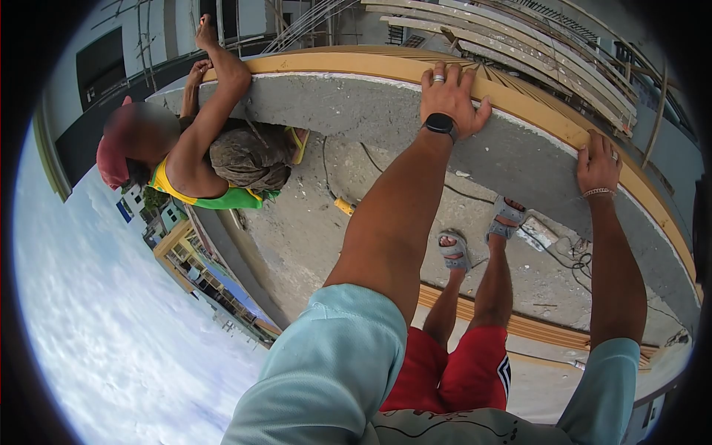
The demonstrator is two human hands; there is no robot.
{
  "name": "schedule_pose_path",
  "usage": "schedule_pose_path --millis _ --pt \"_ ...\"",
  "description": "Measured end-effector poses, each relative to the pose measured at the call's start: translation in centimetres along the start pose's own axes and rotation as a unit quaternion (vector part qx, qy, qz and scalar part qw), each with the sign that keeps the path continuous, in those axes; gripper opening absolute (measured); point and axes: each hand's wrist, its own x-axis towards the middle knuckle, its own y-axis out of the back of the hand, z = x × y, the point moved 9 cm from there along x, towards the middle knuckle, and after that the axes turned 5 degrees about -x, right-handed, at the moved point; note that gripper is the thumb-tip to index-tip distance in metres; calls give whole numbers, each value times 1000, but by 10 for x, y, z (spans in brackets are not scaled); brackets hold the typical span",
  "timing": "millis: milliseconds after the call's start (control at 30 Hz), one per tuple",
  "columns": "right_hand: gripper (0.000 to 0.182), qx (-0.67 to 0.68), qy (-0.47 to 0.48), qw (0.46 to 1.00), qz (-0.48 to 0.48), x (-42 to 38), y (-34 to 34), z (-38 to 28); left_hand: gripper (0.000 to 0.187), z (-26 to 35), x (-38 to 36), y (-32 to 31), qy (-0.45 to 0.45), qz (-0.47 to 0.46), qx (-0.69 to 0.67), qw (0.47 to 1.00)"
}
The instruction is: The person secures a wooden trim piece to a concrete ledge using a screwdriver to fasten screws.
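My left hand (451, 100), with a ring and a black watch on the wrist, lies with spread fingers on the tan ribbed panel (545, 111) along the top of the grey concrete parapet (371, 104). Farther right, my right hand (599, 165) rests on the same panel's edge, its fingers pointing over the far side; a ring and a bracelet show on it. The panel follows the wall's top edge from the co-worker's hands at the left to the far right. Neither hand is wrapped round anything that I can see.
A co-worker (200, 159) crouches at the left, both hands at the panel's end. A yellow power tool (344, 206) and its cable lie on the concrete floor (297, 245). More tan panels (534, 325) lie behind my feet. Planks and scaffolding (512, 37) stand beyond the wall.
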Motion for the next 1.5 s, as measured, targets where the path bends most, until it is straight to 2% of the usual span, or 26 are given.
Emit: schedule_pose_path --millis 1067,1500 --pt "45 9 -3 1000 -6 0 -4 2 55 0 0 1 -5 12 3 1000" --pt "42 9 0 1000 19 0 3 -1 53 1 1 2 -13 24 6 1000"
